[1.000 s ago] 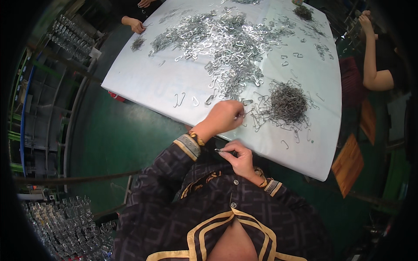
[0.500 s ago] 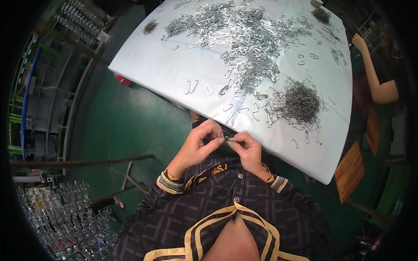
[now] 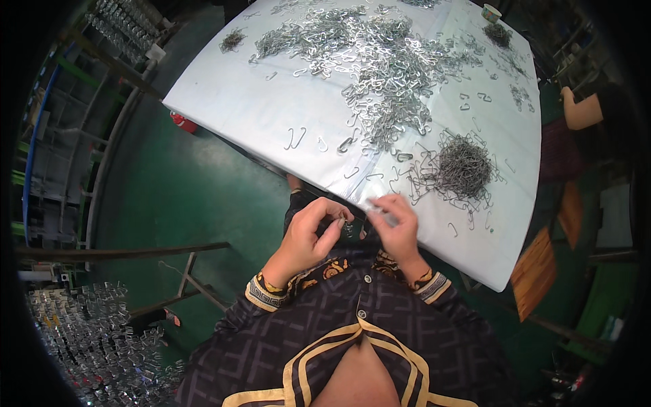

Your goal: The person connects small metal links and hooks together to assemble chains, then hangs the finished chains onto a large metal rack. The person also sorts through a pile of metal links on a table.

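My left hand (image 3: 310, 234) is closed just off the near table edge. Its thumb and fingers pinch a small metal clip (image 3: 348, 226), mostly hidden and too small to make out fully. To its right, my right hand (image 3: 399, 229) is apart from it, over the table's near edge, with its fingers smeared by motion. A pile of thin bent wires (image 3: 465, 166) lies beyond my right hand. Farther off spreads a large heap of silver snap-hook-like clips (image 3: 386, 81). Several loose wire hooks (image 3: 296, 138) lie between the heap and the near edge.
A white-covered table (image 3: 230, 102) fills the space ahead. Another person's arm (image 3: 583, 112) is at its right side. A cup (image 3: 491, 12) stands at the far right corner. Racks of hanging metal pieces (image 3: 102, 339) are at lower left, beside a metal bar (image 3: 122, 252).
My right hand has come away from the left, moving right and toward the table. The left hand keeps its pinch. The other person's arm has lowered.
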Available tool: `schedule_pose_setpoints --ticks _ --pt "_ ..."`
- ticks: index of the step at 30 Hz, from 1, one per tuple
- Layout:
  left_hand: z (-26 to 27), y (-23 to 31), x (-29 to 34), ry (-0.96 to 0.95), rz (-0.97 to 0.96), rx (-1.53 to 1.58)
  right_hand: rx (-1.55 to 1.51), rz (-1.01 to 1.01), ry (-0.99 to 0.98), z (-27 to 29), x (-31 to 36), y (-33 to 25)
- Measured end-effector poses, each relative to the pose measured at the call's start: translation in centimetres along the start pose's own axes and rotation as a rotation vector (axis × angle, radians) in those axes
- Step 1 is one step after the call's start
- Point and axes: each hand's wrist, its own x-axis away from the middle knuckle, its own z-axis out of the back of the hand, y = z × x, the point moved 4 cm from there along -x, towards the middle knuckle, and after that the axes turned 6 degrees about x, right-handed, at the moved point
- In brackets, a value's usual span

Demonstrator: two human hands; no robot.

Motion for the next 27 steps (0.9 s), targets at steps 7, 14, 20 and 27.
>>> schedule_pose_setpoints --ticks 7,14,20,27 --pt "-0.5 0.5 -0.2 -0.012 -0.094 -0.047 0.801 0.140 0.226 4.6 -7.7 3.5" --pt "-0.2 0.1 0.4 0.019 -0.074 -0.043 0.856 0.042 0.043 3.6 -10.6 5.4" --pt "0.0 -0.1 0.5 0.024 -0.084 -0.036 0.603 0.033 0.098 3.2 -11.1 4.7" --pt "-0.1 0.0 0.6 0.019 -0.090 -0.009 0.287 -0.146 0.020 1.2 -11.3 4.5"
